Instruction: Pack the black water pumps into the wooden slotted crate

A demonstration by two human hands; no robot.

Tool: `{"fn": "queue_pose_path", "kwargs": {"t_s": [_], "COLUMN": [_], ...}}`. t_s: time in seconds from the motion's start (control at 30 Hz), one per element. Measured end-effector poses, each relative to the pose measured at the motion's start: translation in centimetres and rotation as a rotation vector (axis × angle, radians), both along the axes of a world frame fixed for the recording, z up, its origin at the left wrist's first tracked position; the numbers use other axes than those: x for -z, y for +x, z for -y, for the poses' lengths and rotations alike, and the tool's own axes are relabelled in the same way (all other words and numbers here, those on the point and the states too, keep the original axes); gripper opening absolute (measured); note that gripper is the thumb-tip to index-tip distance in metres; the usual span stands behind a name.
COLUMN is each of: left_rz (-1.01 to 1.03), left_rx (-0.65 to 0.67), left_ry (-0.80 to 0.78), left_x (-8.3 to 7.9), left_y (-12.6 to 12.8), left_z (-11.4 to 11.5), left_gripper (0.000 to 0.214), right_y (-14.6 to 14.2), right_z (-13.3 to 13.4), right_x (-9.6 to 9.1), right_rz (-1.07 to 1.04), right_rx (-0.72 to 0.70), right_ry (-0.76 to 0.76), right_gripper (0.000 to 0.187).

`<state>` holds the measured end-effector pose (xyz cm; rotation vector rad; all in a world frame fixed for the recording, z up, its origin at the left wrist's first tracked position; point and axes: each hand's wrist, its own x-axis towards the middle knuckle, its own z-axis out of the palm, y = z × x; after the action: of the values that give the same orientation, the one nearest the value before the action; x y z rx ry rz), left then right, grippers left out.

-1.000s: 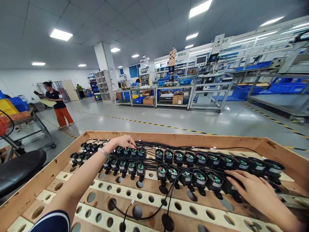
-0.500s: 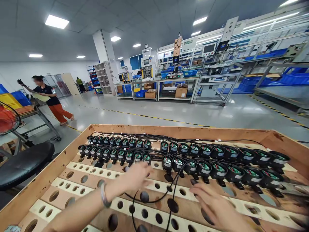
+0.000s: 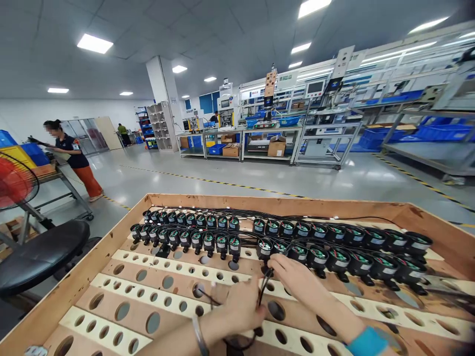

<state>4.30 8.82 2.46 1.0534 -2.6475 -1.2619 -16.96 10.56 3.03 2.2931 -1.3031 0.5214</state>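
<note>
Black round units [image 3: 318,257] with green circuit boards and red wires inside stand in two rows in a wooden tray [image 3: 237,199]. A loose black cable [image 3: 264,287] hangs in loops at the front of these rows. My right hand [image 3: 291,274], a blue band at its wrist, pinches this cable close to the front row. Lower and to the left, my left hand [image 3: 241,306], with a silver bangle behind it, is closed round the same cable. Motion blurs its fingers a little.
Pale wooden strips [image 3: 148,294] with round holes cross the tray floor. More black cables [image 3: 245,235] run between the rows. A black stool [image 3: 44,247] and a red fan [image 3: 15,183] stand at left. A person [image 3: 74,153] is at a cart beyond them.
My left hand has moved right and down to the cable. My right hand has moved left and up, from over the strips to the cable. The loose cable is gathered between them.
</note>
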Motion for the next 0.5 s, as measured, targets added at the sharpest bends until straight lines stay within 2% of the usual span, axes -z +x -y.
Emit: {"fn": "queue_pose_path", "kwargs": {"t_s": [0.07, 0.13, 0.17, 0.23, 0.33, 0.4, 0.5], "left_rz": [0.001, -0.018, -0.026, -0.030, -0.052, -0.067, -0.056], "left_rx": [-0.014, 0.045, 0.090, 0.127, 0.034, -0.051, -0.122], "left_ry": [0.081, 0.202, 0.260, 0.309, 0.212, 0.098, -0.027], "left_x": [-2.0, -4.8, -6.6, -10.1, -14.4, -15.6, -15.0], "left_y": [1.1, 3.7, 5.3, 8.8, 13.1, 14.7, 15.6], "left_z": [1.5, 3.9, 5.4, 8.9, 14.6, 17.9, 20.9], "left_gripper": [0.068, 0.042, 0.036, 0.039, 0.048, 0.053, 0.052], "right_y": [-0.9, -2.2, -3.0, -4.8, -7.3, -8.5, -9.0], "right_z": [0.3, 1.1, 1.7, 3.2, 5.9, 7.6, 9.5], "right_x": [-2.0, -3.7, -4.5, -5.4, -5.4, -4.5, -2.3], "right_rz": [0.122, 0.204, 0.226, 0.253, 0.284, 0.310, 0.336], "right_rx": [0.034, 0.084, 0.106, 0.156, 0.241, 0.273, 0.285], "right_ry": [-0.030, -0.051, -0.057, -0.046, 0.064, 0.179, 0.294], "right_gripper": [0.028, 0.028, 0.029, 0.032, 0.037, 0.035, 0.028]}}
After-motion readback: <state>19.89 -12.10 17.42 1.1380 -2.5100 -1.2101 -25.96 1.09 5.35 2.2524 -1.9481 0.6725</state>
